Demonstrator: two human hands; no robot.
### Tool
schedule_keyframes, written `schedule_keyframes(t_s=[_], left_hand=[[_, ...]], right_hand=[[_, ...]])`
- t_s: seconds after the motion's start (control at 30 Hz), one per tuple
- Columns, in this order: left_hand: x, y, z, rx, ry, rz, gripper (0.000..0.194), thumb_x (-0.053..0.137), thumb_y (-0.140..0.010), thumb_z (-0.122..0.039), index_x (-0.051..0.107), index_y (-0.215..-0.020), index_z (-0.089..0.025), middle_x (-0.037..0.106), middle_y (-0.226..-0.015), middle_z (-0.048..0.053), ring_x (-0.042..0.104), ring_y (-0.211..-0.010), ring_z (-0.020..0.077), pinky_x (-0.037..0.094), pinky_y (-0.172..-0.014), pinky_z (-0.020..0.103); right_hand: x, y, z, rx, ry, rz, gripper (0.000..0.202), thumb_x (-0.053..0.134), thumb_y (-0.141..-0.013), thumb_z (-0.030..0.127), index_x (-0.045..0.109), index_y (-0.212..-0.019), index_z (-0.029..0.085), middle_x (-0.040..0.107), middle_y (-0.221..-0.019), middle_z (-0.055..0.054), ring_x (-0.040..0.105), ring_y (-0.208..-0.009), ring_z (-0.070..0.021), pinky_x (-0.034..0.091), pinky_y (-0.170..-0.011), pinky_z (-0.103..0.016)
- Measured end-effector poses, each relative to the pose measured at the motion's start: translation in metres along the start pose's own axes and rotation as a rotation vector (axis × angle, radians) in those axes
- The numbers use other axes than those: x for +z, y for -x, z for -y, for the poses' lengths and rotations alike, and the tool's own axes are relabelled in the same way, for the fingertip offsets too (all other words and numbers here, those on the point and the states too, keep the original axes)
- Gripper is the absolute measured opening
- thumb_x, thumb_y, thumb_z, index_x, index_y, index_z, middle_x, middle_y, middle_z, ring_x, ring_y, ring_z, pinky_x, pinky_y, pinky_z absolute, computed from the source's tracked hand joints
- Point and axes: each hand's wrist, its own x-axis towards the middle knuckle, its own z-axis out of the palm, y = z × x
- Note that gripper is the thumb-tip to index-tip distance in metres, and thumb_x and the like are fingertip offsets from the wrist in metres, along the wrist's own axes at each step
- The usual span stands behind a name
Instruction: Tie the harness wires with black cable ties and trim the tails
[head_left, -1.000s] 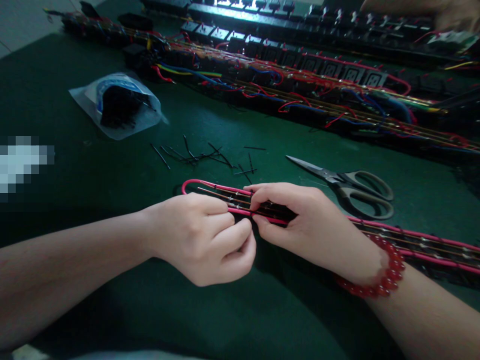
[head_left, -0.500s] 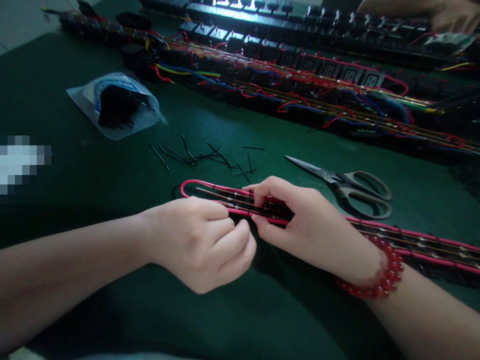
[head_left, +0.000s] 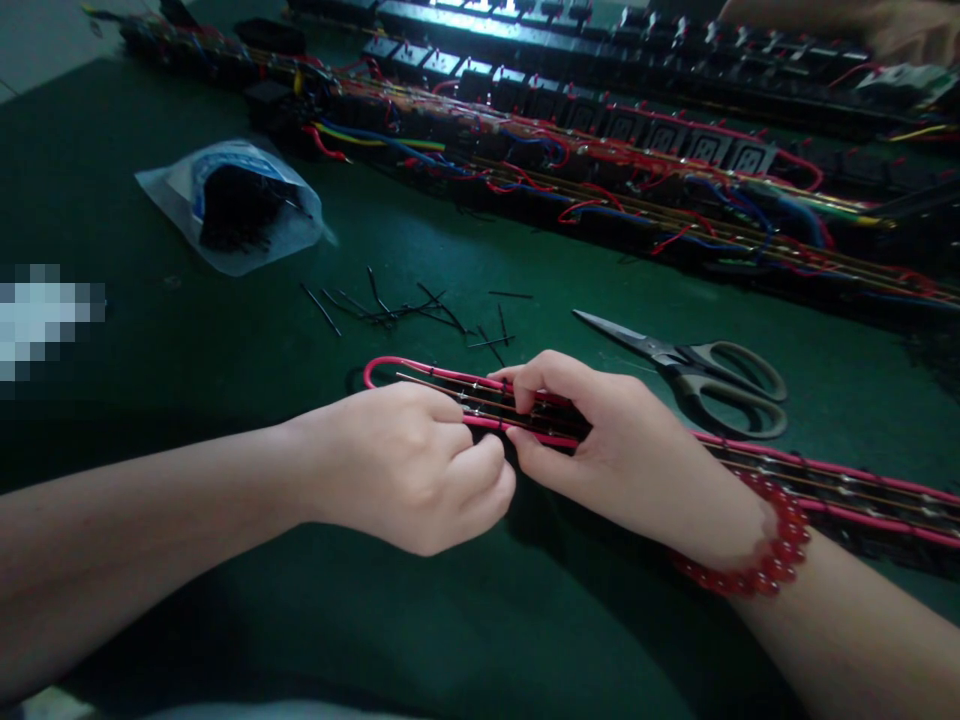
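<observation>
A long, narrow power strip (head_left: 840, 488) with metal rails lies in front of me, a red wire (head_left: 397, 361) looping round its left end and running along both edges. My right hand (head_left: 607, 425) grips the strip across its width, thumb on the near edge and fingers on the far one. Closed into a fist, my left hand (head_left: 420, 465) is against the near side of the strip, left of my right thumb. Whatever it pinches is hidden by its fingers. Dark bands, seemingly cable ties, cross the red wire at intervals.
Scissors (head_left: 671, 357) lie just beyond my right hand. Several loose black cable ties (head_left: 409, 312) are scattered behind the strip. An opened plastic bag (head_left: 304, 238) of black ties sits farther left. Wired power strips (head_left: 540, 165) stretch across the back, near another person's hand (head_left: 915, 35).
My left fist has turned slightly and risen a little beside the strip. My right hand keeps its hold. The whole view has shifted slightly.
</observation>
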Motion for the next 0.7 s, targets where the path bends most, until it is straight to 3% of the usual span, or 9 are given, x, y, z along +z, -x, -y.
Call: schedule_keyframes(t_s=[0.33,0.7], left_hand=[[-0.0026,0.0017,0.0017,-0.055,0.098,-0.066,0.02,0.054,-0.094,-0.014,0.073,-0.088,-0.017,0.074,-0.076,0.0,0.063,-0.056,0.0111,0.047,-0.05,0.028],[0.0022,0.0037,0.0026,-0.047,0.101,-0.003,0.018,0.055,-0.093,-0.012,0.072,-0.087,-0.016,0.073,-0.077,0.0,0.059,-0.054,0.013,0.048,-0.047,0.031]], right_hand=[[0.0006,0.0018,0.0008,-0.02,-0.022,-0.006,0.012,0.062,-0.083,0.016,0.053,-0.086,0.023,0.074,-0.098,-0.004,0.071,-0.09,-0.0224,0.055,-0.069,-0.031],[0.0014,0.0004,0.0,-0.014,-0.023,0.002,0.014,0.062,-0.082,0.015,0.052,-0.085,0.023,0.074,-0.099,-0.005,0.071,-0.09,-0.0229,0.054,-0.068,-0.032]])
